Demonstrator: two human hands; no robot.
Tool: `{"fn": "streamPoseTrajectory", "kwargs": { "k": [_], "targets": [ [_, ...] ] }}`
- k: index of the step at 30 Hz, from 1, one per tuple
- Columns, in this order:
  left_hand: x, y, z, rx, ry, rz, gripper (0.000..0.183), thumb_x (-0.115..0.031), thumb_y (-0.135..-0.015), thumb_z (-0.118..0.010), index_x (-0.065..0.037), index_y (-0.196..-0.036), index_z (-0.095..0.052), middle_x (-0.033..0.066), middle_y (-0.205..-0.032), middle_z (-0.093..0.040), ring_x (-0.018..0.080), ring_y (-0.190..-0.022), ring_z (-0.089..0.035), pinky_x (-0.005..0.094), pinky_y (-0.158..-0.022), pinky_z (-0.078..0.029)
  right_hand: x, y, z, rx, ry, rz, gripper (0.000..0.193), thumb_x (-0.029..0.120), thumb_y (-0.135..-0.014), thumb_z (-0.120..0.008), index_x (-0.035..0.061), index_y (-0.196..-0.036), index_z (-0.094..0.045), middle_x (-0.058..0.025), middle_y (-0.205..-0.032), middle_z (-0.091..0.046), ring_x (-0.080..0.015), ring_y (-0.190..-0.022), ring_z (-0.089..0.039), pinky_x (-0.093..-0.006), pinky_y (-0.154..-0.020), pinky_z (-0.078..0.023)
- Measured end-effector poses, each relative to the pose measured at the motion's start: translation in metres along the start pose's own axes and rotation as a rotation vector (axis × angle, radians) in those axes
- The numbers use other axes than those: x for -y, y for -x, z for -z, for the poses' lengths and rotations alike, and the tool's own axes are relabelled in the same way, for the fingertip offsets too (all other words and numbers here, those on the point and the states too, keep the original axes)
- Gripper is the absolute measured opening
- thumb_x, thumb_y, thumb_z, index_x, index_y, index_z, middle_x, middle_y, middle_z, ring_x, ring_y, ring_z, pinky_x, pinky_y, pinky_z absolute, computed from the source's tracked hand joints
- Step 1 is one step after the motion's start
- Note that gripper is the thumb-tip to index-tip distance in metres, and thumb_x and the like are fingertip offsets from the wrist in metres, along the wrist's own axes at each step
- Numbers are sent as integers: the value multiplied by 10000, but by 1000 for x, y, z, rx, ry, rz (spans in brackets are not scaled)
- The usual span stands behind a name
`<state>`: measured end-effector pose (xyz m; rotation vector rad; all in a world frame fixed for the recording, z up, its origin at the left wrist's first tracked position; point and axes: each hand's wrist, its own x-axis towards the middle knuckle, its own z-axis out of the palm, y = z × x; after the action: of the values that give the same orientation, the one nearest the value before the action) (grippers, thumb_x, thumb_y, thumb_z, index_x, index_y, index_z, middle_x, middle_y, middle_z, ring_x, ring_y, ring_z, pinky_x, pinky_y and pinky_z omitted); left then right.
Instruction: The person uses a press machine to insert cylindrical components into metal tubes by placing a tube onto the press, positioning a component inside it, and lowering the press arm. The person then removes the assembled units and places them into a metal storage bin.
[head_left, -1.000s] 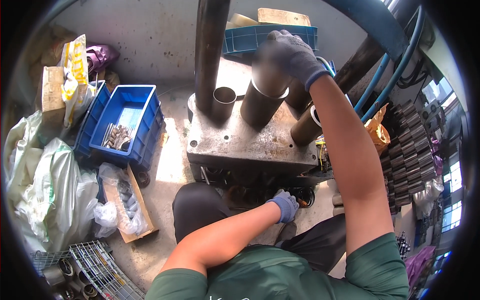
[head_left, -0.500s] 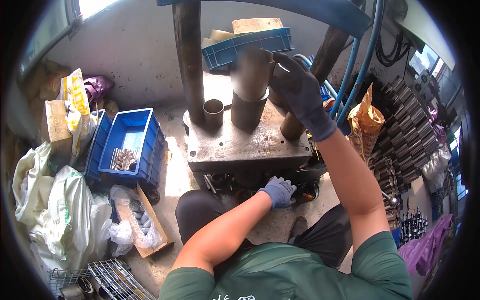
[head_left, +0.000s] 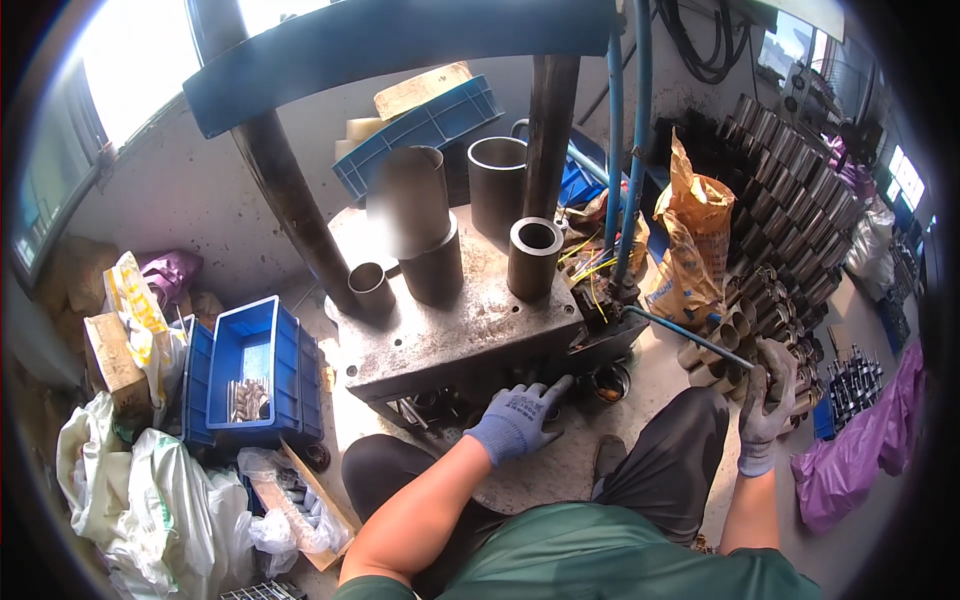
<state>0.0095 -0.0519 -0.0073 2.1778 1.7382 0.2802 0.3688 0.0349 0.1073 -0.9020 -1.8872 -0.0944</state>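
My left hand (head_left: 518, 422), in a grey-blue glove, has its fingers stretched out below the front edge of a steel press table (head_left: 450, 345). My right hand (head_left: 766, 405), gloved too, is at the far right, with thumb and fingers around the end of a blue-green lever rod (head_left: 690, 338). On the table a metal cylinder (head_left: 425, 190), partly blurred, stands in or on a lower metal sleeve (head_left: 435, 275). Behind it stands a wide tube (head_left: 497, 200). A thick-walled tube (head_left: 533, 270) is nearer, and a short tube (head_left: 371, 292) sits by the left post.
Dark posts (head_left: 290, 200) carry a blue crossbeam (head_left: 400, 60) over the table. Blue bins (head_left: 265, 425) and white sacks (head_left: 140, 500) lie left. At the right are a torn paper bag (head_left: 700, 225), stacked metal tubes (head_left: 790, 185) and a purple bag (head_left: 860, 440).
My right hand has left the cylinder on the table and come down to the lever at the right. My left hand's fingers have spread. The view has swung to the right.
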Motion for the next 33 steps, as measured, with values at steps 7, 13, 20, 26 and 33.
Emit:
{"fn": "streamPoseTrajectory", "kwargs": {
  "k": [7, 13, 20, 26, 33],
  "targets": [
    [31, -50, -1, -672, 368, 178, 535, -283, -853, -822, -35, -1274, -605, 188, -1253, -633, 369, -1168, -614, 431, -1020, -504, -43, -93, -96, -529, -487, -218, 298, 291, -1124, -494, 39, -1013, -607, -36, -872, -595, -112, -766, -572, -277, -725, -476],
    [87, -125, 23, -892, 437, 324, 1045, -320, -702, -949, 17, -1515, -384, 238, -1444, -498, 365, -1370, -474, 439, -1165, -399, -69, -168, -146, -518, -450, -209, 275, 197, -1083, -597, 22, -880, -660, 13, -683, -594, -53, -615, -523, -265, -563, -436],
    [105, -190, 35, -1020, 731, 153, 1125, -218, -701, -947, -53, -1565, -246, 163, -1413, -539, 280, -1278, -570, 395, -1063, -500, -33, -163, -110, -229, -498, -444, 328, 254, -1083, -598, -54, -1024, -692, -33, -780, -678, -62, -737, -565, -255, -707, -500],
    [80, -199, 29, -1140, 673, 249, 973, -315, -619, -991, -73, -1401, -464, 135, -1277, -644, 279, -1189, -630, 385, -1024, -514, -37, -161, -88, -173, -481, -383, 316, 212, -1062, -634, -38, -1248, -683, -99, -1039, -748, -113, -906, -698, -276, -824, -575],
    [48, -125, 27, -1087, 1701, 312, 493, -43, -751, -838, -51, -1208, -651, 71, -1098, -700, 247, -974, -675, 377, -870, -573, -4, -165, -58, -140, -293, -269, 335, 122, -956, -709, -2, -1266, -681, -160, -1146, -726, -278, -1082, -711, -379, -954, -554]
  ]
}}
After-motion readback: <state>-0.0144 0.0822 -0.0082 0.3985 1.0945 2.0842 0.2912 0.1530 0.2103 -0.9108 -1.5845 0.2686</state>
